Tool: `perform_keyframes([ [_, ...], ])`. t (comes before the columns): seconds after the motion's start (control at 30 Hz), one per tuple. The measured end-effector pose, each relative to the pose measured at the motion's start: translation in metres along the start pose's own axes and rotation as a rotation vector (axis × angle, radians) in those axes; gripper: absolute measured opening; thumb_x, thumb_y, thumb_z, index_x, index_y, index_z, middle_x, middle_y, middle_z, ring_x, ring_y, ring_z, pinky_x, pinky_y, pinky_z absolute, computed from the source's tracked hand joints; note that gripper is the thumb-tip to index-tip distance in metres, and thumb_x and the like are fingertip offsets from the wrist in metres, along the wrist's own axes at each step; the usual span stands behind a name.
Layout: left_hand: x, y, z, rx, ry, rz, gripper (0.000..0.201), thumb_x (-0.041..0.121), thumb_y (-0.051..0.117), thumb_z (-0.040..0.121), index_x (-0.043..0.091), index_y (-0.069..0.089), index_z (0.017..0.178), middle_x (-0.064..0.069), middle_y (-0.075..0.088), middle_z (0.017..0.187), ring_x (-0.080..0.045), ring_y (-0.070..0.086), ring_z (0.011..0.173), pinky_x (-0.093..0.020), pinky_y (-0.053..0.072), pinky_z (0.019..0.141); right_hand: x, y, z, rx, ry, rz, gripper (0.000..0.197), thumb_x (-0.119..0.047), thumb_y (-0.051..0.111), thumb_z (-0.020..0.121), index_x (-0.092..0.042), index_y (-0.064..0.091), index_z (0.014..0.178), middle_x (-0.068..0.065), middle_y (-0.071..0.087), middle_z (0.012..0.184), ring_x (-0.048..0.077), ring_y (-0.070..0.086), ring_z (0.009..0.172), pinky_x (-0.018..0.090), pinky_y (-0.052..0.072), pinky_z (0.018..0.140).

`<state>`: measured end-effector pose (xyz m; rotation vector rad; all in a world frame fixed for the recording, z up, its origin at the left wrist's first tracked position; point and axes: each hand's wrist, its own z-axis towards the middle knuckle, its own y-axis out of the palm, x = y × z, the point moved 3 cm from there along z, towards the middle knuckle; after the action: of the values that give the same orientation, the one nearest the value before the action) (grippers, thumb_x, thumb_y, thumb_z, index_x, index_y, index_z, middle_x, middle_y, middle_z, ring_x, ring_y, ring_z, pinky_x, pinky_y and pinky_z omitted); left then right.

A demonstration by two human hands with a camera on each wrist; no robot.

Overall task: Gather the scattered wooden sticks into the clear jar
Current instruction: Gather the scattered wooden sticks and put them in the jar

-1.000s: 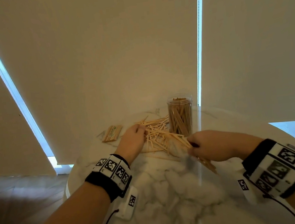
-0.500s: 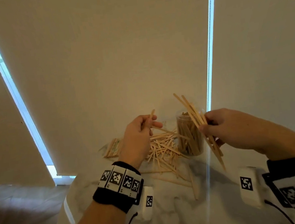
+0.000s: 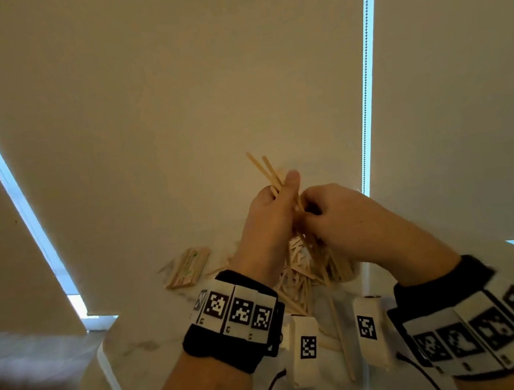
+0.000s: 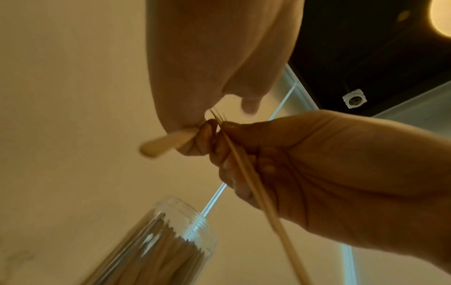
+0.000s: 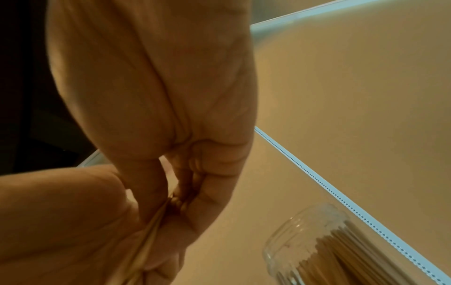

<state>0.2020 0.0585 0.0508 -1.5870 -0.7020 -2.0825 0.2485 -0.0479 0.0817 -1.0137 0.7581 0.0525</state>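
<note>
Both hands are raised above the white marble table (image 3: 157,346), pressed together around one bundle of wooden sticks (image 3: 265,170). My left hand (image 3: 283,193) pinches the bundle's upper part, thumb up against it. My right hand (image 3: 315,215) grips the same sticks just below; one long stick (image 3: 343,339) slants down from it toward me. In the left wrist view the left fingers pinch a flat stick (image 4: 168,143). A loose pile of sticks (image 3: 293,276) lies under the hands. The clear jar (image 4: 175,237), packed with upright sticks, stands below; the right hand mostly hides it in the head view.
A small wrapped bundle of sticks (image 3: 188,268) lies at the table's far left. Cream roller blinds (image 3: 187,90) hang close behind the table, with a bead chain (image 3: 365,84) beside the jar. The table's left rim (image 3: 107,359) drops to a grey floor.
Both hands rose from the table and came together. The right hand lifted its bundle; the left hand, which held a single stick, now joins it on the same bundle.
</note>
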Motion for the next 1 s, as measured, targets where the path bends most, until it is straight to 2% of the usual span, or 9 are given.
perform_keyframes([
  [0.1, -0.008, 0.002, 0.001, 0.046, -0.014, 0.047, 0.036, 0.038, 0.044, 0.109, 0.008, 0.062, 0.102, -0.004, 0.068, 0.089, -0.016, 0.066, 0.081, -0.032, 0.054, 0.073, 0.004, 0.006, 0.004, 0.022, 0.020, 0.020, 0.020, -0.026, 0.057, 0.096, -0.016, 0.064, 0.081, 0.004, 0.068, 0.069, 0.020, 0.067, 0.063, 0.040, 0.058, 0.067],
  [0.2, -0.016, 0.001, 0.003, 0.167, -0.029, -0.004, 0.036, 0.035, 0.037, 0.111, 0.012, 0.054, 0.089, -0.002, 0.058, 0.071, -0.014, 0.053, 0.059, -0.030, 0.044, 0.054, 0.008, 0.012, 0.005, 0.048, 0.024, 0.002, 0.024, -0.028, 0.061, 0.094, -0.021, 0.067, 0.072, 0.001, 0.068, 0.059, 0.009, 0.063, 0.050, 0.032, 0.058, 0.063],
  [0.33, -0.025, -0.009, 0.008, 0.298, -0.082, -0.250, 0.033, 0.034, 0.034, 0.112, 0.012, 0.050, 0.093, -0.004, 0.059, 0.068, -0.019, 0.054, 0.060, -0.031, 0.044, 0.055, 0.007, 0.020, 0.004, -0.053, 0.008, -0.117, 0.014, -0.036, 0.063, 0.093, -0.029, 0.072, 0.085, -0.001, 0.072, 0.074, 0.012, 0.068, 0.067, 0.029, 0.057, 0.069],
  [0.43, -0.018, -0.015, 0.012, 0.359, -0.037, -0.542, 0.030, 0.031, 0.033, 0.113, 0.014, 0.044, 0.091, 0.000, 0.047, 0.061, -0.013, 0.043, 0.049, -0.027, 0.042, 0.050, 0.010, 0.029, 0.005, -0.158, 0.036, -0.228, 0.030, -0.039, 0.056, 0.097, -0.015, 0.072, 0.087, 0.003, 0.068, 0.074, 0.018, 0.066, 0.068, 0.035, 0.058, 0.071],
  [0.57, -0.014, -0.007, 0.010, 0.334, -0.023, -0.703, 0.033, 0.036, 0.037, 0.112, 0.017, 0.045, 0.086, 0.005, 0.033, 0.058, -0.008, 0.027, 0.043, -0.023, 0.029, 0.041, 0.013, 0.041, 0.006, -0.246, 0.050, -0.044, 0.023, -0.016, 0.046, 0.102, -0.003, 0.065, 0.102, 0.011, 0.069, 0.093, 0.022, 0.068, 0.078, 0.036, 0.058, 0.076],
  [0.73, -0.013, 0.001, 0.006, 0.169, -0.070, -0.561, 0.038, 0.047, 0.037, 0.109, 0.018, 0.043, 0.085, 0.004, 0.038, 0.061, -0.011, 0.037, 0.052, -0.025, 0.035, 0.050, 0.017, 0.037, 0.010, -0.199, 0.015, -0.056, 0.037, -0.036, 0.027, 0.108, -0.020, 0.052, 0.087, -0.005, 0.053, 0.069, 0.009, 0.051, 0.060, 0.018, 0.038, 0.054],
  [0.83, -0.010, 0.004, 0.003, 0.078, -0.073, -0.383, 0.035, 0.039, 0.036, 0.111, 0.016, 0.047, 0.087, -0.004, 0.062, 0.077, -0.015, 0.058, 0.075, -0.032, 0.048, 0.070, 0.017, 0.038, 0.012, -0.144, 0.001, 0.033, 0.038, -0.042, 0.026, 0.107, -0.020, 0.049, 0.128, -0.013, 0.050, 0.074, 0.000, 0.050, 0.063, 0.015, 0.036, 0.055],
  [0.9, -0.011, 0.007, -0.001, 0.043, -0.083, -0.251, 0.035, 0.036, 0.034, 0.112, 0.016, 0.050, 0.088, -0.010, 0.074, 0.102, -0.016, 0.068, 0.094, -0.036, 0.052, 0.082, 0.013, 0.038, 0.014, -0.087, -0.050, 0.024, 0.041, -0.035, 0.025, 0.108, -0.016, 0.043, 0.139, -0.013, 0.050, 0.080, 0.000, 0.049, 0.064, 0.012, 0.039, 0.054],
  [1.0, -0.007, 0.005, -0.002, 0.041, -0.076, -0.278, 0.030, 0.031, 0.038, 0.111, 0.008, 0.058, 0.106, -0.013, 0.075, 0.115, -0.023, 0.072, 0.104, -0.036, 0.057, 0.086, 0.017, 0.035, 0.014, -0.042, -0.034, 0.016, 0.034, -0.037, 0.028, 0.107, -0.019, 0.056, 0.116, -0.008, 0.056, 0.082, 0.007, 0.052, 0.066, 0.018, 0.039, 0.057],
])
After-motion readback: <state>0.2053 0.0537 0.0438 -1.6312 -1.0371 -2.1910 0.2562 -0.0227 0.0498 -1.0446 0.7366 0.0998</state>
